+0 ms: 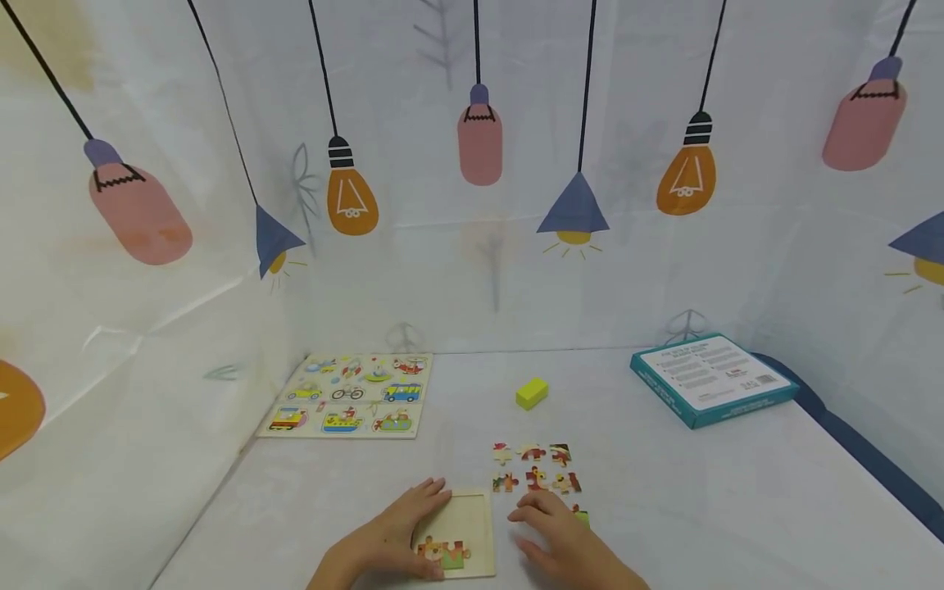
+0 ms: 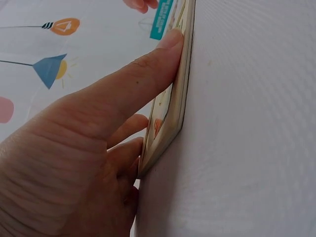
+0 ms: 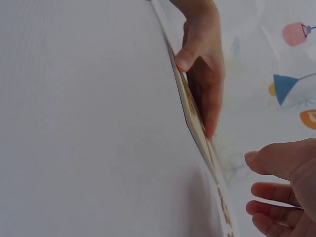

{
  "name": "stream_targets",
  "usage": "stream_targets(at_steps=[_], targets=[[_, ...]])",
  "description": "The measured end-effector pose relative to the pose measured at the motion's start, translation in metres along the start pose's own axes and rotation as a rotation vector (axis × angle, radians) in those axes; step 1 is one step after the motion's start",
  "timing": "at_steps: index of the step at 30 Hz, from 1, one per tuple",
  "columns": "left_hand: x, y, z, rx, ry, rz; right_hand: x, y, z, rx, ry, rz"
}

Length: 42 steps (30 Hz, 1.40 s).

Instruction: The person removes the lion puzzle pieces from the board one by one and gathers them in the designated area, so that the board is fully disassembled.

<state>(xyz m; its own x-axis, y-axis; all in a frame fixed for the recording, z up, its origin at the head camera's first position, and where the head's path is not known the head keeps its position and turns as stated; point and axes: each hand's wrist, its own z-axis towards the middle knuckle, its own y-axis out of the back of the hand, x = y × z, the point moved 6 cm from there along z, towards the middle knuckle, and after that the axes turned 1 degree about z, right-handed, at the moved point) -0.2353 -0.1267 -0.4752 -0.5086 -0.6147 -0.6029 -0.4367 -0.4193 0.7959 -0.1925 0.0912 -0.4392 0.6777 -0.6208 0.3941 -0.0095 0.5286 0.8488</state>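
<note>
A square wooden puzzle tray (image 1: 477,524) lies near the front edge of the head view. Joined jigsaw pieces (image 1: 451,555) with a bear picture fill part of its near-left corner. My left hand (image 1: 391,533) holds the tray at its left side, thumb on the near edge and fingers by the far-left corner; the left wrist view shows the thumb (image 2: 165,57) pressing the rim. My right hand (image 1: 564,545) hovers right of the tray, fingers loosely bent and nothing between them. Loose jigsaw pieces (image 1: 535,477) lie in rows beyond it; the hand partly hides the nearest ones.
Behind the loose pieces sits a yellow block (image 1: 532,393). A vehicle-picture puzzle board (image 1: 347,406) is at the back left, and a teal-edged box (image 1: 714,381) at the back right. White printed sheeting (image 1: 442,279) encloses the table's back and sides.
</note>
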Motion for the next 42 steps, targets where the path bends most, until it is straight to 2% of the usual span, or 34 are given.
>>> stream_targets(at_steps=[3,6,12,16,19,22,27,29,31,35,37,42], targets=[[0.001,0.001,0.001,0.004,0.013,0.001,0.008,-0.005,0.004,0.031,0.004,-0.002],[0.002,0.001,0.002,0.006,0.024,-0.006,0.018,-0.008,0.009,0.025,0.046,-0.005],[0.001,0.0,0.001,-0.007,-0.002,0.022,0.04,-0.016,0.021,-0.098,0.245,-0.096],[0.0,-0.001,0.0,-0.012,-0.012,0.02,0.052,-0.023,0.028,-0.144,0.305,-0.13],[-0.002,0.0,0.0,-0.011,-0.011,0.006,0.056,-0.03,0.034,-0.154,0.303,-0.139],[-0.004,0.001,0.0,-0.01,-0.007,-0.004,0.059,-0.038,0.038,-0.126,0.266,-0.14],[-0.003,0.001,-0.002,-0.002,0.0,-0.011,0.06,-0.056,0.046,0.019,0.166,-0.132],[-0.002,0.001,-0.003,0.002,-0.002,-0.016,0.062,-0.063,0.049,0.057,0.159,-0.156],[-0.002,0.001,-0.003,0.001,-0.014,-0.021,0.065,-0.068,0.051,0.049,0.194,-0.198],[-0.002,0.0,-0.002,-0.003,-0.05,-0.018,0.074,-0.071,0.052,-0.075,0.314,-0.293],[-0.001,-0.001,-0.001,-0.004,-0.053,-0.012,0.076,-0.071,0.052,-0.105,0.346,-0.293],[-0.001,-0.001,-0.002,-0.001,-0.049,-0.005,0.077,-0.074,0.055,-0.031,0.315,-0.201]])
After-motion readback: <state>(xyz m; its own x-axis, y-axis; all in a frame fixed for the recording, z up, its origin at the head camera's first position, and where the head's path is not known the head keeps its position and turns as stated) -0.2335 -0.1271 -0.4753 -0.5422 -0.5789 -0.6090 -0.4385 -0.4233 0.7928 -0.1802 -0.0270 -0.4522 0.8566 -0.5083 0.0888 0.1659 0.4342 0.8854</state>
